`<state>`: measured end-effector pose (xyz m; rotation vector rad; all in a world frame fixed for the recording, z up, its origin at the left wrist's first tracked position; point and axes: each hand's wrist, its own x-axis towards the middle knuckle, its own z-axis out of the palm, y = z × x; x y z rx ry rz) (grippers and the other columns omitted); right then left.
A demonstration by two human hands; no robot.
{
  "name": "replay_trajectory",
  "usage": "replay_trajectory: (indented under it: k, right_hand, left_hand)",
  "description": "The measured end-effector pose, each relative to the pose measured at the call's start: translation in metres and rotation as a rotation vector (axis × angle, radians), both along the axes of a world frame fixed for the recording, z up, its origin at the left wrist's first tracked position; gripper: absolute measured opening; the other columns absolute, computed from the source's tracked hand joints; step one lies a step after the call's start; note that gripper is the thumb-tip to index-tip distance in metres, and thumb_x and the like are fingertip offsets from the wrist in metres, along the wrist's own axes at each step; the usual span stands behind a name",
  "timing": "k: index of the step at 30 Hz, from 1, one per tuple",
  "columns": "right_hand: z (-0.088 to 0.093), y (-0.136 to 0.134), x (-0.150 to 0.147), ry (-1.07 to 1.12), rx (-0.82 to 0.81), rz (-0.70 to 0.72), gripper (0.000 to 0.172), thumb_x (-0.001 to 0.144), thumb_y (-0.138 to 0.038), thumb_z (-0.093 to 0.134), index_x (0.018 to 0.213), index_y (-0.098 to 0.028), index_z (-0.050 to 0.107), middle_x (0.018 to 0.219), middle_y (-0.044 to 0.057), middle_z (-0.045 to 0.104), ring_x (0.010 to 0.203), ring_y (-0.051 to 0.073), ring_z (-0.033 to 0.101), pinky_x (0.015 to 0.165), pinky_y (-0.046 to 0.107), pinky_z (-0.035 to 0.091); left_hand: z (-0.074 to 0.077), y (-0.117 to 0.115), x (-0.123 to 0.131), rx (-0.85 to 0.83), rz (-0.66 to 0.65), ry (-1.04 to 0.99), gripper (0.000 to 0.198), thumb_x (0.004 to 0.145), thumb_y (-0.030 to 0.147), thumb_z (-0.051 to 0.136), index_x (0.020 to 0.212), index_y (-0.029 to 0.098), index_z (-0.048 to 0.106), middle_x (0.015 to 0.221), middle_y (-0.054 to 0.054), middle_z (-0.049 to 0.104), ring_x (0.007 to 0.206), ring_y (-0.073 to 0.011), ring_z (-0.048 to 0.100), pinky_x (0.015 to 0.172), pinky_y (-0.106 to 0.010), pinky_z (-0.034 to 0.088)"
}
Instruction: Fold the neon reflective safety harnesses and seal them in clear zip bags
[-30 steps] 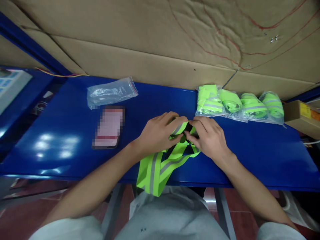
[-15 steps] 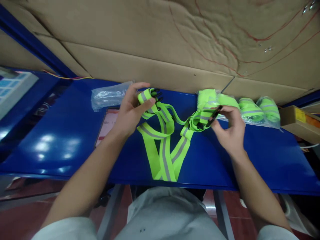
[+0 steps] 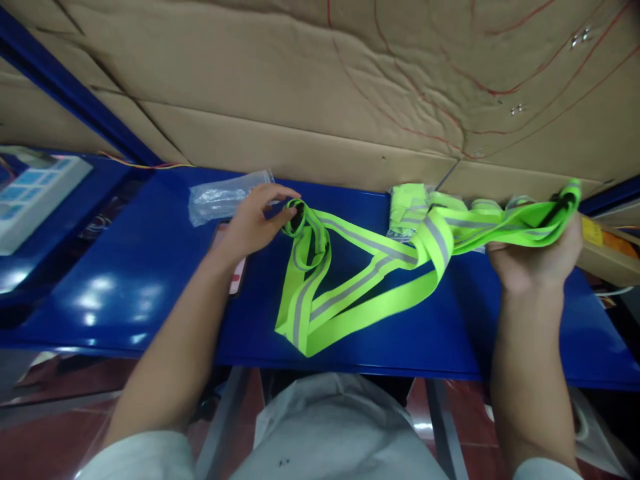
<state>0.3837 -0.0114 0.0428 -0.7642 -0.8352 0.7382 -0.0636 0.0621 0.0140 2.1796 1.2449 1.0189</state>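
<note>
A neon yellow-green reflective strap (image 3: 350,300) with a grey stripe stretches in loops across the blue table, its lowest fold close to the front edge. At its left end my left hand (image 3: 260,223) pinches a small coil with a dark piece inside. On the right, my right hand (image 3: 537,257) is closed around the other end, raised above the table, where a black buckle (image 3: 557,207) shows among the folds. The fingers of that hand are partly hidden by the strap.
Behind the strap, bagged reflective bundles (image 3: 407,207) stand along the cardboard wall (image 3: 280,133). A clear plastic bag (image 3: 225,193) lies at the back left, with a phone (image 3: 237,277) partly under my left forearm. A cardboard box (image 3: 607,257) sits at the far right of the blue table (image 3: 125,280).
My right hand has moved right with its end of the strap, turning and drawing the loops out wider. My left hand has stayed near its place, its coil turned.
</note>
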Motion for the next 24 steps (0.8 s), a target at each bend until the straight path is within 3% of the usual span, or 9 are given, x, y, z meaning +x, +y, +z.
replay_trajectory:
  k: [4, 8, 11, 13, 15, 17, 19, 22, 24]
  right_hand:
    - [-0.002, -0.009, -0.033, -0.288, -0.282, 0.048, 0.024, 0.079, -0.044, 0.072, 0.078, -0.025, 0.058, 0.073, 0.002, 0.052, 0.061, 0.015, 0.05, 0.052, 0.032, 0.037]
    - [0.002, -0.019, -0.043, -0.56, -0.472, 0.191, 0.035, 0.076, -0.053, 0.079, 0.083, -0.024, 0.061, 0.065, -0.003, 0.047, 0.046, 0.008, 0.03, 0.042, 0.029, 0.021]
    - [0.01, -0.029, -0.029, -0.655, -0.554, 0.293, 0.036, 0.075, -0.051, 0.083, 0.094, -0.024, 0.065, 0.068, 0.001, 0.058, 0.047, 0.012, 0.045, 0.044, 0.032, 0.032]
    - [0.015, -0.035, -0.016, -0.683, -0.519, 0.322, 0.033, 0.077, -0.046, 0.083, 0.095, -0.026, 0.064, 0.089, 0.01, 0.069, 0.064, 0.019, 0.062, 0.055, 0.038, 0.045]
    - [0.017, -0.041, -0.005, -0.715, -0.422, 0.358, 0.038, 0.077, -0.055, 0.082, 0.093, -0.027, 0.062, 0.111, 0.017, 0.067, 0.083, 0.025, 0.066, 0.065, 0.043, 0.049]
    - [0.017, -0.047, 0.001, -0.746, -0.345, 0.384, 0.051, 0.073, -0.071, 0.078, 0.093, -0.028, 0.059, 0.11, 0.018, 0.063, 0.089, 0.029, 0.064, 0.065, 0.044, 0.047]
    - [0.014, -0.053, 0.001, -0.777, -0.323, 0.295, 0.054, 0.069, -0.074, 0.078, 0.088, -0.028, 0.057, 0.097, 0.014, 0.06, 0.083, 0.028, 0.061, 0.062, 0.044, 0.045]
    - [0.005, -0.065, -0.001, -0.825, -0.348, -0.027, 0.042, 0.064, -0.05, 0.092, 0.083, -0.03, 0.06, 0.086, 0.009, 0.06, 0.08, 0.027, 0.059, 0.067, 0.046, 0.046]
    - [-0.001, -0.078, 0.003, -0.815, -0.334, -0.181, 0.045, 0.055, -0.04, 0.097, 0.089, -0.034, 0.069, 0.091, 0.012, 0.066, 0.089, 0.031, 0.063, 0.075, 0.051, 0.047]
  left_hand:
    - [-0.013, -0.013, 0.026, 0.166, 0.103, 0.32, 0.03, 0.096, 0.024, 0.047, 0.108, 0.023, 0.074, 0.127, -0.012, 0.063, 0.123, -0.0294, 0.058, 0.106, -0.047, 0.045]
    - [-0.01, -0.03, 0.044, 0.058, 0.151, 0.426, 0.032, 0.098, 0.029, 0.044, 0.103, 0.019, 0.074, 0.123, -0.011, 0.066, 0.106, -0.0281, 0.066, 0.093, -0.042, 0.051]
    - [-0.005, -0.035, 0.044, -0.016, 0.177, 0.442, 0.044, 0.101, 0.052, 0.044, 0.106, 0.019, 0.073, 0.121, -0.012, 0.067, 0.104, -0.0304, 0.067, 0.089, -0.044, 0.052]
    - [-0.003, -0.037, 0.041, 0.047, 0.136, 0.483, 0.056, 0.093, 0.068, 0.054, 0.116, 0.019, 0.07, 0.132, -0.016, 0.062, 0.12, -0.037, 0.061, 0.098, -0.05, 0.049]
    - [0.0, -0.038, 0.037, 0.127, 0.045, 0.52, 0.066, 0.083, 0.073, 0.067, 0.123, 0.021, 0.066, 0.149, -0.019, 0.048, 0.135, -0.0422, 0.048, 0.108, -0.057, 0.042]
    - [0.004, -0.04, 0.034, 0.162, -0.009, 0.526, 0.063, 0.08, 0.067, 0.074, 0.123, 0.022, 0.066, 0.153, -0.019, 0.041, 0.139, -0.0429, 0.043, 0.111, -0.059, 0.038]
    - [0.009, -0.042, 0.03, 0.157, 0.022, 0.51, 0.054, 0.083, 0.058, 0.075, 0.12, 0.021, 0.065, 0.146, -0.019, 0.045, 0.133, -0.041, 0.048, 0.108, -0.057, 0.042]
    - [0.012, -0.045, 0.024, 0.102, 0.145, 0.457, 0.038, 0.095, 0.05, 0.062, 0.116, 0.018, 0.063, 0.125, -0.018, 0.056, 0.118, -0.0356, 0.058, 0.099, -0.049, 0.049]
    - [0.009, -0.048, 0.019, 0.046, 0.185, 0.486, 0.032, 0.101, 0.046, 0.051, 0.113, 0.019, 0.062, 0.112, -0.015, 0.061, 0.107, -0.0327, 0.063, 0.095, -0.046, 0.051]
